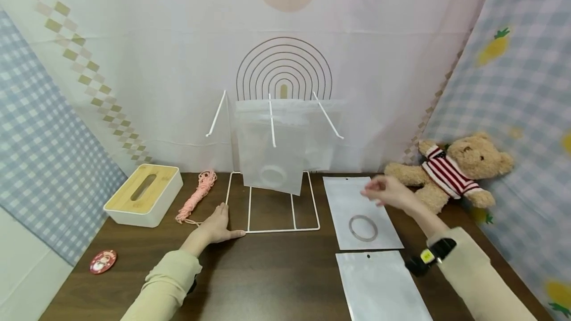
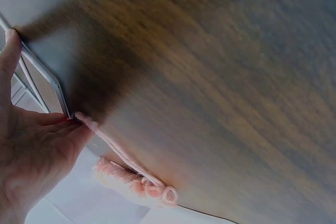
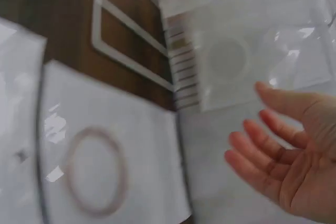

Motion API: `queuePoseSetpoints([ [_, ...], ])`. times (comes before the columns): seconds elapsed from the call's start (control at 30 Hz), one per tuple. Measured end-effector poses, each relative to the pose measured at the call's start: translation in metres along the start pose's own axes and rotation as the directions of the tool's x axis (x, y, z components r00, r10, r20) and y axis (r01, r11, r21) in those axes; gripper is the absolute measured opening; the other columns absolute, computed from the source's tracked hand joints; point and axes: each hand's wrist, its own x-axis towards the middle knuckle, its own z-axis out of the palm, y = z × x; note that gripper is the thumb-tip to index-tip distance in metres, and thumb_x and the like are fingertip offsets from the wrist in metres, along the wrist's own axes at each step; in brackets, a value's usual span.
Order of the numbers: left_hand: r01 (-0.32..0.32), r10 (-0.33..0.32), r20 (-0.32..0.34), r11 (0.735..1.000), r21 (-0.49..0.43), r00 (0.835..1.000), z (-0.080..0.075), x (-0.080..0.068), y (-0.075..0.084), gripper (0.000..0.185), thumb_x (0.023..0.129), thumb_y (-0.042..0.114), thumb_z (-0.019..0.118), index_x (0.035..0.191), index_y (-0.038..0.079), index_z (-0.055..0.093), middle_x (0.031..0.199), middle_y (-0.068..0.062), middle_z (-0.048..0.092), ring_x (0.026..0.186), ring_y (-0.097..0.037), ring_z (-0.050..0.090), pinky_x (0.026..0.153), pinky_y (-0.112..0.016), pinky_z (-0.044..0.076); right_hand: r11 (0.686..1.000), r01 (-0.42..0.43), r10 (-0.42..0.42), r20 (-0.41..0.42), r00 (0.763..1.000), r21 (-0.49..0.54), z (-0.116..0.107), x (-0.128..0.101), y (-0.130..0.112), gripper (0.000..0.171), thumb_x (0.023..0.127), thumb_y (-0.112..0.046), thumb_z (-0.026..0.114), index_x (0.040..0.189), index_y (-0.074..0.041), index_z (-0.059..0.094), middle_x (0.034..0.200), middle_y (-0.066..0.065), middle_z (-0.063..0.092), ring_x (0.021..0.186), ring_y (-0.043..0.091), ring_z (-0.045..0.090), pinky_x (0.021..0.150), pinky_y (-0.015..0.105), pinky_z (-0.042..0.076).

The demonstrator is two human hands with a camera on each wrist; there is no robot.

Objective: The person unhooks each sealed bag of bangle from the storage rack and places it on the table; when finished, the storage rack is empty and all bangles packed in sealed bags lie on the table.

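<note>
A white wire rack point(image 1: 283, 232) stands at the table's back middle, with three prongs point(image 1: 327, 115) jutting forward at the top. Translucent pouches point(image 1: 274, 142) hang on it, overlapping; how many cannot be told. My left hand point(image 1: 214, 226) rests at the base's front left corner, thumb along the front bar and fingers by the side bar. My right hand point(image 1: 390, 194) hovers above a flat white pouch point(image 1: 352, 197) bearing a ring outline point(image 1: 375, 234). In the right wrist view the right hand point(image 3: 299, 161) holds nothing, its fingers loosely bent.
Below the ringed pouch lies a second white pouch point(image 1: 381, 281). A pink cord bundle point(image 1: 198, 197) and a tissue box point(image 1: 142, 194) with wooden lid sit left. A round red disc point(image 1: 103, 261) lies nearer. A teddy bear point(image 1: 455, 170) leans against the right curtain.
</note>
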Motion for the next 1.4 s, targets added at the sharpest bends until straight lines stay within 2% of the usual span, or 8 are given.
queuePoseSetpoints([
  [0.2, 0.013, -0.013, -0.011, 1.000, -0.006, 1.000, 0.001, 0.000, 0.000, 0.099, 0.076, 0.044, 0.069, 0.133, -0.021, 0.023, 0.140, -0.040, 0.021, 0.133, -0.047, 0.023, 0.109, -0.051, 0.026, 0.982, 0.119, -0.089, -0.197, 0.976, 0.148, -0.010, 0.053, -0.056, 0.071, 0.087, -0.036, 0.059, 0.141, -0.002, 0.028, 0.139, 0.021, 0.037, 0.124, 0.036, 0.040, 0.102, 0.046, 0.038],
  [0.3, 0.013, -0.013, -0.012, 1.000, -0.006, 1.000, 0.001, 0.001, 0.001, 0.099, 0.076, 0.044, 0.069, 0.133, -0.022, 0.023, 0.140, -0.040, 0.021, 0.133, -0.047, 0.023, 0.109, -0.050, 0.026, 0.952, 0.149, -0.072, -0.278, 0.958, 0.268, -0.016, 0.075, -0.078, 0.078, 0.087, -0.033, 0.060, 0.145, -0.005, 0.016, 0.149, 0.018, 0.023, 0.135, 0.037, 0.027, 0.109, 0.049, 0.027],
  [0.4, 0.016, -0.016, -0.013, 1.000, -0.006, 1.000, 0.000, 0.001, 0.000, 0.098, 0.076, 0.044, 0.069, 0.133, -0.022, 0.024, 0.140, -0.040, 0.022, 0.133, -0.047, 0.024, 0.109, -0.049, 0.026, 0.918, 0.180, -0.053, -0.339, 0.939, 0.354, -0.020, 0.091, -0.094, 0.078, 0.087, -0.028, 0.060, 0.146, -0.007, 0.014, 0.151, 0.017, 0.022, 0.136, 0.033, 0.029, 0.110, 0.045, 0.028],
  [0.5, 0.026, -0.026, -0.015, 1.000, -0.014, 1.000, 0.001, 0.002, 0.001, 0.099, 0.075, 0.044, 0.070, 0.133, -0.021, 0.024, 0.140, -0.039, 0.022, 0.133, -0.046, 0.024, 0.109, -0.049, 0.026, 0.901, 0.206, -0.034, -0.412, 0.911, 0.382, -0.023, 0.099, -0.103, 0.069, 0.088, -0.024, 0.059, 0.144, -0.006, 0.023, 0.143, 0.015, 0.038, 0.124, 0.022, 0.045, 0.106, 0.035, 0.037],
  [0.6, 0.028, -0.028, -0.021, 1.000, -0.010, 0.999, 0.003, 0.002, 0.000, 0.099, 0.075, 0.045, 0.070, 0.133, -0.021, 0.025, 0.141, -0.039, 0.022, 0.133, -0.046, 0.024, 0.109, -0.049, 0.027, 0.895, 0.238, -0.022, -0.495, 0.869, 0.378, -0.023, 0.101, -0.105, 0.052, 0.088, -0.021, 0.060, 0.134, -0.003, 0.041, 0.113, 0.003, 0.059, 0.096, 0.005, 0.056, 0.090, 0.021, 0.048],
  [0.77, 0.024, -0.024, -0.016, 1.000, 0.008, 1.000, 0.004, 0.003, -0.003, 0.100, 0.075, 0.047, 0.069, 0.133, -0.020, 0.025, 0.141, -0.039, 0.023, 0.133, -0.046, 0.025, 0.108, -0.049, 0.028, 0.867, 0.343, -0.102, -0.545, 0.832, 0.361, -0.023, 0.092, -0.104, 0.012, 0.086, -0.014, 0.062, 0.094, -0.006, 0.057, 0.076, -0.018, 0.058, 0.070, -0.003, 0.057, 0.062, 0.012, 0.052],
  [0.97, 0.019, -0.018, -0.017, 1.000, 0.008, 1.000, 0.002, 0.001, -0.002, 0.099, 0.075, 0.046, 0.069, 0.133, -0.022, 0.024, 0.140, -0.040, 0.023, 0.132, -0.047, 0.024, 0.109, -0.050, 0.027, 0.873, 0.391, -0.207, -0.505, 0.838, 0.292, -0.028, 0.068, -0.105, 0.002, 0.087, -0.008, 0.060, 0.088, -0.009, 0.060, 0.072, -0.023, 0.064, 0.064, -0.001, 0.060, 0.059, 0.013, 0.052],
  [1.4, 0.003, -0.003, -0.027, 1.000, 0.014, 1.000, 0.003, 0.000, 0.001, 0.098, 0.075, 0.044, 0.070, 0.131, -0.023, 0.025, 0.138, -0.042, 0.023, 0.131, -0.049, 0.025, 0.109, -0.050, 0.027, 0.929, 0.303, -0.206, -0.382, 0.901, 0.212, -0.045, 0.002, -0.108, 0.013, 0.087, -0.022, 0.062, 0.096, -0.014, 0.065, 0.075, -0.021, 0.066, 0.071, -0.001, 0.062, 0.065, 0.015, 0.052],
])
